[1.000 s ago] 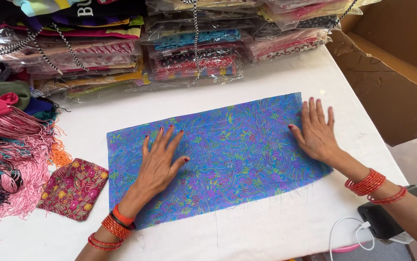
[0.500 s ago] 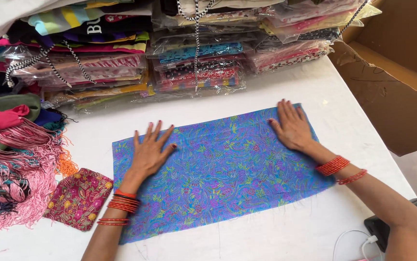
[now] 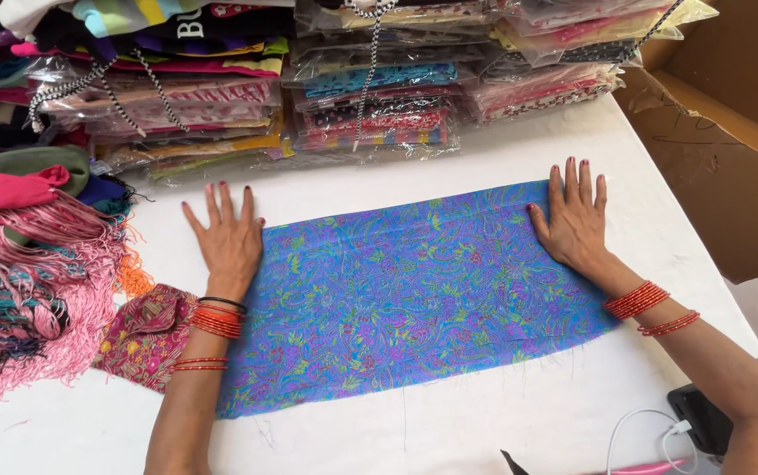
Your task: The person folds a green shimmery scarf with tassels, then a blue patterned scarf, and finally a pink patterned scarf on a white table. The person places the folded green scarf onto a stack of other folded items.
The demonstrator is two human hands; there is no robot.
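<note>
Here a white table (image 3: 502, 422) fills most of the view, with a brown cardboard box (image 3: 731, 167) standing against its right edge. Along the table's far edge runs a row of stacked fabrics in clear plastic bags (image 3: 379, 97), with loose folded clothes piled on the left end of the row. At the left edge lies a heap of pink fringed scarves (image 3: 18, 290), spilling toward the near left corner. In the middle of the table a blue patterned cloth (image 3: 414, 290) lies spread flat, its long side running left to right and slightly slanted. Just beside its left end sits a small dark red flowered pouch (image 3: 146, 334). The left hand (image 3: 229, 242) lies open, palm down and fingers spread, on the cloth's left end, partly on the bare table. The right hand (image 3: 575, 220) is likewise open and flat, pressing the cloth's far right corner. Both wrists wear red bangles (image 3: 638, 301). At the near right corner a dark device, perhaps a phone (image 3: 704, 422), lies with a white cable (image 3: 638, 431) plugged in.
</note>
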